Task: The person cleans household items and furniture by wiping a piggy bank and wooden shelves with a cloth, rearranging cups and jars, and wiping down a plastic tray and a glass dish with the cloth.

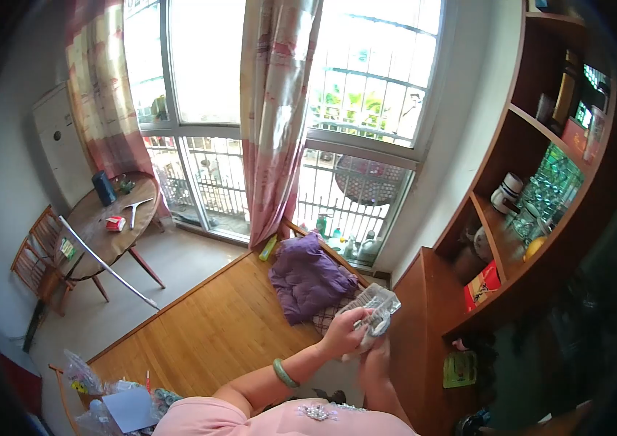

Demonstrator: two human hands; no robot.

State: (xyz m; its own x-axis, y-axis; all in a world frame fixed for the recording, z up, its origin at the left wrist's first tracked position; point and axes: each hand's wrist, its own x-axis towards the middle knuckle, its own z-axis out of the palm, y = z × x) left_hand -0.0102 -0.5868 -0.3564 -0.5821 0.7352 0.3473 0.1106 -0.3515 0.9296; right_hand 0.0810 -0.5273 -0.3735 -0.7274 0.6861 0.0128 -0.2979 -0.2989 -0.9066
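Note:
In front of my body, a clear plastic box [379, 298] is held up, tilted, with a whitish item against its lower side that is too small to make out. My left hand [348, 330], with a green bangle on its wrist, is closed on the box from the left. My right hand [375, 356] is closed around the lower part of the box and partly hidden behind it. A purple padded garment [308, 280] lies just beyond my hands, over a checked cloth [329, 318].
A wooden shelf unit [424, 320] stands close on my right, holding a red package [482, 285] and a white mug [509, 190]. To the left is a round table [98, 243] with a long white stick [108, 269] leaning against it. A wooden chair [36, 254] stands beside it.

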